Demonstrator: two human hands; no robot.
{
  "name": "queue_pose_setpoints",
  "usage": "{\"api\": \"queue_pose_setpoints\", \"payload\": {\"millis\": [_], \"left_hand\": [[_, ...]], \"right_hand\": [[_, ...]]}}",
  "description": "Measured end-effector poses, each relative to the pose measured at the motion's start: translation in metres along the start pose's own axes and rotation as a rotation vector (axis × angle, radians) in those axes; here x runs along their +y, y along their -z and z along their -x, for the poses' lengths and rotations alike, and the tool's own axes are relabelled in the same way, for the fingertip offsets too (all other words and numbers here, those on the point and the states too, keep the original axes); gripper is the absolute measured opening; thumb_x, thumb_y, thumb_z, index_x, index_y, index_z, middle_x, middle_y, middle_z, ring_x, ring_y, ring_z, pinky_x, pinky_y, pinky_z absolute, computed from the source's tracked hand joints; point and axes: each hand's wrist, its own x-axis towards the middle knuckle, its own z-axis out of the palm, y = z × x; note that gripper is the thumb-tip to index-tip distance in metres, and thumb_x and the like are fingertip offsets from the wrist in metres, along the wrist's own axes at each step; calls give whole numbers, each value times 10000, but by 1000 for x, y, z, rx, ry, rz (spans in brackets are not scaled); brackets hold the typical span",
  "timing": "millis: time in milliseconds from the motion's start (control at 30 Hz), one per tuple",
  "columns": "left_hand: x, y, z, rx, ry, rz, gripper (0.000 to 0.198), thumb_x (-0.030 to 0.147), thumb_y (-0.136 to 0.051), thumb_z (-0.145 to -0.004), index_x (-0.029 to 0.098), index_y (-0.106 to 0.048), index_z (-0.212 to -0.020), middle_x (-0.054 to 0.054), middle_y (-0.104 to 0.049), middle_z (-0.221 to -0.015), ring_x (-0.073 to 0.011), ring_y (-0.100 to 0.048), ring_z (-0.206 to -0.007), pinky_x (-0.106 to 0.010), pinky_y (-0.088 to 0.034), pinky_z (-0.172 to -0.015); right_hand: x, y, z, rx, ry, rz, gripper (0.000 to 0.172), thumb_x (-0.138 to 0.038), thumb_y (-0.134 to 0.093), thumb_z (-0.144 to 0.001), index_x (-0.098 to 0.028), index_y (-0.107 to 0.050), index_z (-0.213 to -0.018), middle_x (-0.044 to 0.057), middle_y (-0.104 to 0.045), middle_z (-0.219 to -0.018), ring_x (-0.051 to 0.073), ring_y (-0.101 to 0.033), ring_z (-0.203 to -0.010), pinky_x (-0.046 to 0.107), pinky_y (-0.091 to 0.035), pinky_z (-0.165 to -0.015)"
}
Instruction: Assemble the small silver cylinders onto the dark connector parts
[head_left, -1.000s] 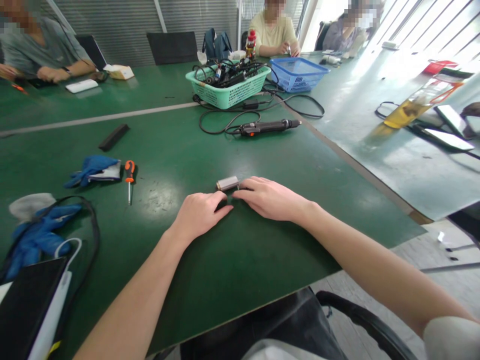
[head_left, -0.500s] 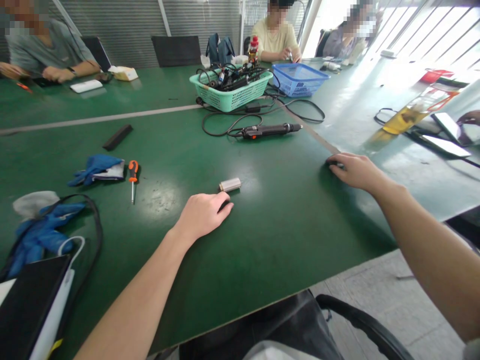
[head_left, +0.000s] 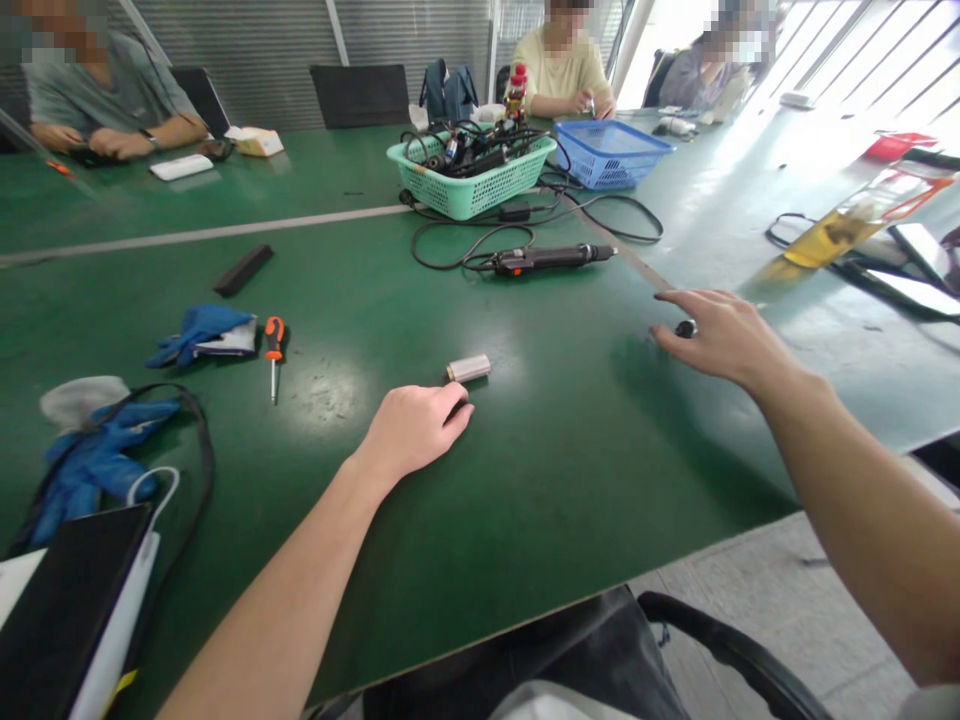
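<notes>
My left hand (head_left: 421, 428) rests on the green table with its fingers curled under. A dark patch shows between thumb and forefinger, but I cannot make out what is there. Just beyond its knuckles lies a small silvery cylinder (head_left: 470, 368), close to or touching the fingers. My right hand (head_left: 724, 335) is over the table farther right, thumb and fingers spread apart. In the gap by its thumb sits a small dark round piece (head_left: 685, 328), partly hidden by the hand.
A black electric screwdriver (head_left: 551, 259) lies ahead with its cable. Behind it stand a green basket (head_left: 472, 190) of tools and a blue basket (head_left: 611, 160). Leftward are an orange screwdriver (head_left: 274, 345), blue gloves (head_left: 206, 332) and a black bar (head_left: 244, 270). Several people sit around.
My right hand's thumb and fingers have spread apart from a closer pinch, uncovering the small dark piece. My left hand stays by the cylinder. The whole view has shifted slightly.
</notes>
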Motion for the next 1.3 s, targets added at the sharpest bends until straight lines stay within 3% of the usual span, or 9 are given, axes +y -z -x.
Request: {"api": "queue_pose_setpoints", "payload": {"millis": [100,267,333,400,500,667,867,1300], "left_hand": [[-1,-1,0,1,4,2,283,372,-434,-991,225,-676,-990,-35,-740,-818,-197,-677,-697,-300,-439,-633],[0,-1,1,25,-16,8,268,342,-441,-975,219,-678,-959,-39,-734,-819,-197,-668,-688,-307,-431,-631],[-1,-2,3,44,-26,8,267,336,-444,-965,206,-667,-894,-42,-716,-776,-189,-648,-657,-307,-420,-616],[-2,-1,4,71,-21,0,264,329,-446,-952,201,-644,-833,-40,-695,-734,-184,-628,-631,-308,-405,-604],[-4,-1,4,101,26,4,226,328,-454,-932,199,-623,-854,-35,-672,-706,-178,-607,-605,-303,-386,-584],[-6,0,1,73,130,35,220,353,-497,-893,197,-593,-1016,-21,-663,-713,-169,-592,-581,-283,-361,-550],[-4,0,-5,26,41,0,176,348,-504,-888,210,-597,-946,-24,-676,-748,-188,-611,-630,-306,-368,-586],[-3,-3,-10,24,-11,18,189,332,-495,-923,201,-625,-964,-21,-676,-749,-170,-595,-624,-303,-360,-598]], "right_hand": [[-65,2,-14,14,104,-66,449,-362,-584,-911,-172,-592,-1318,145,-657,-1226,321,-583,-1199,495,-451,-1059],[-183,-14,-35,-56,453,-332,459,-296,-574,-921,-160,-547,-1358,161,-595,-1325,324,-552,-1220,496,-477,-1038],[-213,-21,-42,-98,519,-360,456,-305,-580,-926,-142,-544,-1350,173,-589,-1311,325,-558,-1185,489,-491,-1000],[-228,-25,-47,-150,545,-350,366,-294,-555,-949,-125,-587,-1271,170,-631,-1172,312,-583,-1087,471,-507,-935],[-232,-26,-43,-190,537,-329,248,-286,-519,-977,-129,-633,-1133,139,-638,-1006,286,-585,-970,449,-503,-878],[-221,-24,-18,-175,505,-442,238,-292,-539,-978,-162,-608,-1166,118,-632,-1011,270,-566,-972,437,-491,-892],[-215,-27,-10,-179,496,-493,268,-305,-547,-975,-150,-603,-1186,126,-645,-1051,278,-566,-1001,444,-490,-920],[-206,-29,-11,-164,506,-591,263,-278,-566,-969,-153,-611,-1196,119,-664,-1065,261,-586,-1016,431,-492,-922]]}}
